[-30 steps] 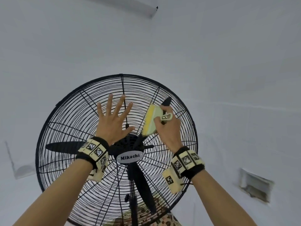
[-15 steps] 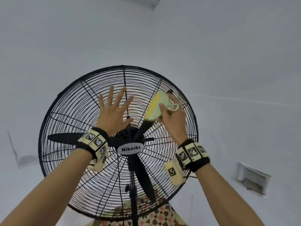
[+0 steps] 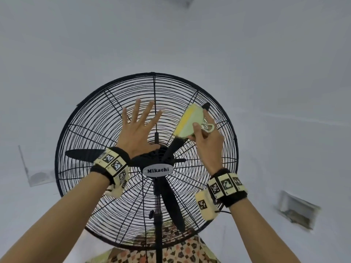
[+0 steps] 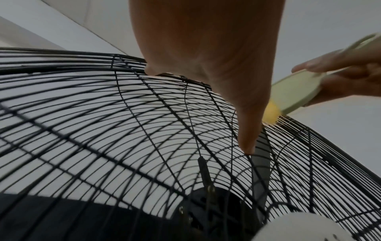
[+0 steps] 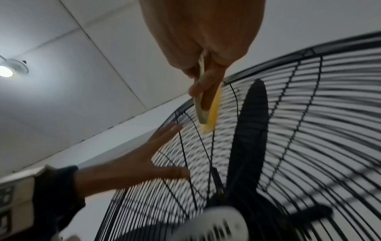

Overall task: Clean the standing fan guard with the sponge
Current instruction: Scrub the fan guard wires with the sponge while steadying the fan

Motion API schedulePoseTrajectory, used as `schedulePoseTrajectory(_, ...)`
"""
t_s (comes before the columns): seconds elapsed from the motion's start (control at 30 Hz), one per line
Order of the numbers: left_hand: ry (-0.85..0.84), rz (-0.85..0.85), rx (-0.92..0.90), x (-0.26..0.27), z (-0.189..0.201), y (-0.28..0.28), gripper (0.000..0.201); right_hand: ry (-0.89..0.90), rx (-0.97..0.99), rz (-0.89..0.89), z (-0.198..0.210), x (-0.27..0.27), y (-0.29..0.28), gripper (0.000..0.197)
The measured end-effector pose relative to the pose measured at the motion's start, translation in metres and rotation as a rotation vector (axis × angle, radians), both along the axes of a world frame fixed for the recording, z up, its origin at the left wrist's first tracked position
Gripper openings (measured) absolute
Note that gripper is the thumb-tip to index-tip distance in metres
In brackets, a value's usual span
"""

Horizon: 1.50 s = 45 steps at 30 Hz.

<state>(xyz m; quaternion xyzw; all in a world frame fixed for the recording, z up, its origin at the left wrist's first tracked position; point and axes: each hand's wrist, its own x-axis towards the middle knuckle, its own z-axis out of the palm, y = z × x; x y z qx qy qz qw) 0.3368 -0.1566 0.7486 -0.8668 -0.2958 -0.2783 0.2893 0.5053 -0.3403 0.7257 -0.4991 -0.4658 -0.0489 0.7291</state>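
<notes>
A black wire fan guard (image 3: 79, 133) fills the middle of the head view, with a silver "Mikachi" badge (image 3: 158, 170) at its hub and black blades behind the wires. My left hand (image 3: 137, 130) lies flat on the guard above the hub, fingers spread and straight. My right hand (image 3: 206, 141) grips a yellow sponge with a pale green plastic back (image 3: 188, 122) and presses its yellow face against the upper right wires. The sponge (image 5: 213, 110) shows edge-on in the right wrist view, and the sponge (image 4: 292, 94) appears beside my left palm (image 4: 206, 48) in the left wrist view.
The fan's black pole (image 3: 158, 236) runs down to the bottom edge. Patterned fabric (image 3: 182, 249) shows below the guard. White walls surround the fan, with a vent (image 3: 296, 211) at the lower right. A ceiling lamp (image 5: 6, 71) glows in the right wrist view.
My right hand has slid the sponge up and outward along the guard, from near the hub toward the upper right rim. The left hand stayed flat on the wires.
</notes>
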Motion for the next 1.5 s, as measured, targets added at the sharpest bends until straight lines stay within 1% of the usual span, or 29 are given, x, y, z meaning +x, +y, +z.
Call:
schedulePoseTrajectory(0.07,-0.007,0.011,-0.030,-0.003,-0.006,-0.001,0.130,-0.004,-0.024,-0.012,-0.020,-0.008,0.006,0.059)
schedulePoseTrajectory(0.13,-0.017,0.024,-0.057,-0.005,-0.008,0.001,0.133,-0.045,-0.117,0.031,-0.048,-0.017,0.009,0.060)
schedulePoseTrajectory(0.2,-0.020,0.025,-0.082,-0.006,-0.007,0.002,0.136,-0.116,-0.223,0.063,-0.064,-0.024,0.006,0.060)
schedulePoseTrajectory(0.23,-0.021,0.026,-0.087,-0.006,-0.006,0.001,0.136,-0.123,-0.230,0.063,-0.063,-0.026,0.004,0.059)
schedulePoseTrajectory(0.27,-0.025,0.029,-0.085,-0.005,-0.006,0.000,0.137,-0.099,-0.196,0.052,-0.058,-0.026,0.004,0.059)
schedulePoseTrajectory(0.37,-0.043,0.027,-0.079,-0.004,-0.008,-0.004,0.136,0.060,-0.020,0.003,-0.036,-0.015,0.011,0.060)
schedulePoseTrajectory(0.4,-0.048,0.032,-0.082,-0.003,-0.009,-0.005,0.136,0.067,-0.005,-0.009,-0.033,-0.012,0.015,0.060)
schedulePoseTrajectory(0.47,-0.051,0.054,-0.088,-0.003,-0.008,-0.007,0.134,0.000,-0.072,-0.015,-0.042,-0.011,0.017,0.060)
schedulePoseTrajectory(0.57,-0.065,0.058,-0.102,-0.003,-0.006,-0.004,0.135,-0.141,-0.234,0.018,-0.071,-0.020,0.006,0.059)
schedulePoseTrajectory(0.6,-0.072,0.053,-0.100,-0.003,-0.007,-0.004,0.136,-0.153,-0.246,0.031,-0.075,-0.022,0.002,0.059)
schedulePoseTrajectory(0.63,-0.075,0.052,-0.094,-0.003,-0.007,-0.004,0.136,-0.139,-0.222,0.031,-0.072,-0.023,-0.001,0.058)
schedulePoseTrajectory(0.77,-0.076,0.058,-0.065,-0.002,-0.008,-0.008,0.136,0.018,-0.041,-0.002,-0.048,-0.015,0.008,0.061)
schedulePoseTrajectory(0.83,-0.081,0.064,-0.056,-0.001,-0.008,-0.010,0.136,0.003,-0.073,0.013,-0.055,-0.017,0.014,0.061)
schedulePoseTrajectory(0.97,-0.086,0.063,-0.068,-0.003,-0.006,-0.011,0.133,-0.120,-0.260,0.130,-0.090,-0.031,0.006,0.060)
schedulePoseTrajectory(1.03,-0.087,0.056,-0.066,-0.004,-0.005,-0.012,0.135,-0.124,-0.229,0.106,-0.086,-0.031,0.004,0.059)
schedulePoseTrajectory(1.1,-0.089,0.044,-0.060,-0.003,-0.005,-0.013,0.135,-0.061,-0.127,0.035,-0.074,-0.028,0.006,0.059)
schedulePoseTrajectory(1.17,-0.089,0.039,-0.065,-0.003,-0.006,-0.015,0.134,-0.029,-0.096,0.016,-0.070,-0.026,0.010,0.060)
schedulePoseTrajectory(1.2,-0.090,0.042,-0.066,-0.003,-0.006,-0.015,0.134,-0.052,-0.137,0.027,-0.075,-0.026,0.011,0.060)
schedulePoseTrajectory(1.3,-0.092,0.053,-0.068,-0.004,-0.006,-0.012,0.134,-0.194,-0.361,0.129,-0.103,-0.037,0.002,0.058)
schedulePoseTrajectory(1.33,-0.094,0.051,-0.064,-0.005,-0.006,-0.011,0.134,-0.233,-0.392,0.147,-0.108,-0.040,-0.002,0.056)
schedulePoseTrajectory(1.37,-0.095,0.046,-0.059,-0.006,-0.006,-0.011,0.134,-0.238,-0.386,0.145,-0.108,-0.042,-0.004,0.056)
schedulePoseTrajectory(1.47,-0.099,0.038,-0.037,-0.005,-0.007,-0.012,0.134,-0.119,-0.221,0.074,-0.097,-0.039,0.002,0.060)
schedulePoseTrajectory(1.5,-0.102,0.037,-0.034,-0.004,-0.007,-0.013,0.134,-0.095,-0.197,0.052,-0.096,-0.037,0.005,0.061)
